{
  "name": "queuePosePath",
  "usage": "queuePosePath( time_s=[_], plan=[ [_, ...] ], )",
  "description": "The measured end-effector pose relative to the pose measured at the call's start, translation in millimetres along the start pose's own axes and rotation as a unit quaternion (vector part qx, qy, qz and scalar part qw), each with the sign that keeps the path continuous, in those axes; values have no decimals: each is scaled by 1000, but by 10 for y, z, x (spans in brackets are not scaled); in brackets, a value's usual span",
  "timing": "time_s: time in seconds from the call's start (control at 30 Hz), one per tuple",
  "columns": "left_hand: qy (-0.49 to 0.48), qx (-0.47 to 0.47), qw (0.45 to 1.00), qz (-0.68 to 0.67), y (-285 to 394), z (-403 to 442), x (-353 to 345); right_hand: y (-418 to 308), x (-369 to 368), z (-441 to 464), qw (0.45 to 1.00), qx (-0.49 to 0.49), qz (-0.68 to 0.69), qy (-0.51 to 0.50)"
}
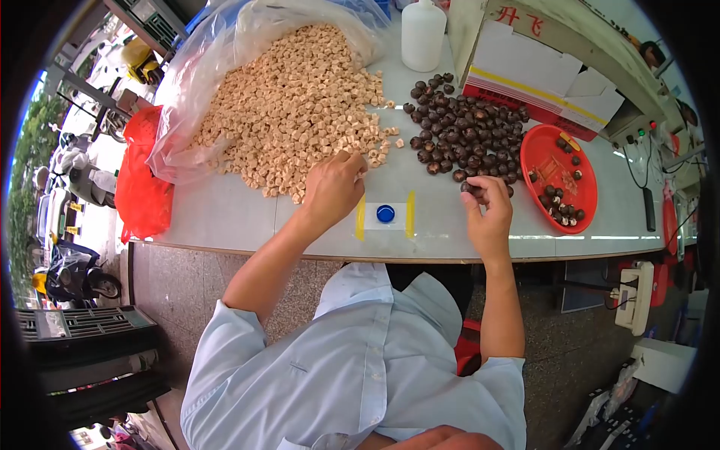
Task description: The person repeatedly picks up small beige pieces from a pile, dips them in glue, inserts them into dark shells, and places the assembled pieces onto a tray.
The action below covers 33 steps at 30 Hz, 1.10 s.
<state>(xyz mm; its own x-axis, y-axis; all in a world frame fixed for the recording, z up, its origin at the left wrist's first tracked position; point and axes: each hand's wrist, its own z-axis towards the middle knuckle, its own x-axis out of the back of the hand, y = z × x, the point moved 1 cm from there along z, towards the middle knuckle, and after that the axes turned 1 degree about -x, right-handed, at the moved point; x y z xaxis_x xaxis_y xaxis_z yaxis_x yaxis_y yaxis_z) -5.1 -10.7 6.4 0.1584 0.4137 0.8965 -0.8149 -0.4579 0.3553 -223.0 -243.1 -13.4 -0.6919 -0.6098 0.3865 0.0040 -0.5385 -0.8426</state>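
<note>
My left hand point(335, 187) is at the lower right edge of a large heap of small tan pieces point(285, 97), its fingers curled together; whatever they hold is too small to name. Between thumb and fingers, my right hand point(491, 214) pinches a dark brown ball point(468, 187) at the near edge of a pile of similar dark balls point(465, 127). On the table between my hands lies a blue round cap-like piece point(385, 214) on a white patch with yellow tape point(410, 214) at its sides.
A red plate point(532, 161) with several dark balls stands right of the pile. Behind are a white bottle point(423, 37) and a cardboard box point(525, 67). Clear plastic point(184, 97) surrounds the tan heap's left and back; a red bag point(142, 180) sits at the far left.
</note>
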Motion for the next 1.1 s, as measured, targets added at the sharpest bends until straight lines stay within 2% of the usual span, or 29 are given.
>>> queuePosePath(
  time_s=[0.07, 0.1, 0.2, 0.3, 0.4, 0.5, 0.6, 0.7, 0.8, 0.9, 1.0, 1.1],
  plan=[
    [-14, 5, 1000, 1, 7, -55, 94, 136, -92, -117, 960, -153, 232, -44],
    [-21, 9, 1000, 1, 15, -82, 118, 106, -80, -133, 952, -185, 231, -72],
    [-32, -4, 999, 1, 29, -110, 150, 2, -123, -141, 890, -212, 399, -65],
    [-33, -15, 999, 17, 3, -98, 119, 97, -147, -158, 810, -236, 525, -107],
    [-33, -9, 999, 3, -18, -85, 90, 76, -170, -157, 791, -286, 532, -96],
    [-35, -16, 999, -15, -27, -88, 101, 57, -188, -178, 825, -270, 486, -100],
    [-18, -25, 999, -41, 10, -81, 138, 40, -177, -191, 816, -256, 507, -112],
    [-32, -17, 998, -45, -12, -68, 127, -3, -249, -196, 864, -257, 422, -97],
    [-40, -14, 997, -63, -23, -51, 151, -111, -244, -209, 922, -190, 320, -106],
    [-47, -2, 995, -90, 34, -74, 198, -114, -238, -241, 932, -181, 296, -110],
    [-53, -30, 989, -138, 131, -112, 200, -88, -269, -279, 946, -130, 264, -134],
    [-71, -48, 982, -167, 304, -133, 262, -108, -272, -285, 953, -135, 234, -141]
  ],
)
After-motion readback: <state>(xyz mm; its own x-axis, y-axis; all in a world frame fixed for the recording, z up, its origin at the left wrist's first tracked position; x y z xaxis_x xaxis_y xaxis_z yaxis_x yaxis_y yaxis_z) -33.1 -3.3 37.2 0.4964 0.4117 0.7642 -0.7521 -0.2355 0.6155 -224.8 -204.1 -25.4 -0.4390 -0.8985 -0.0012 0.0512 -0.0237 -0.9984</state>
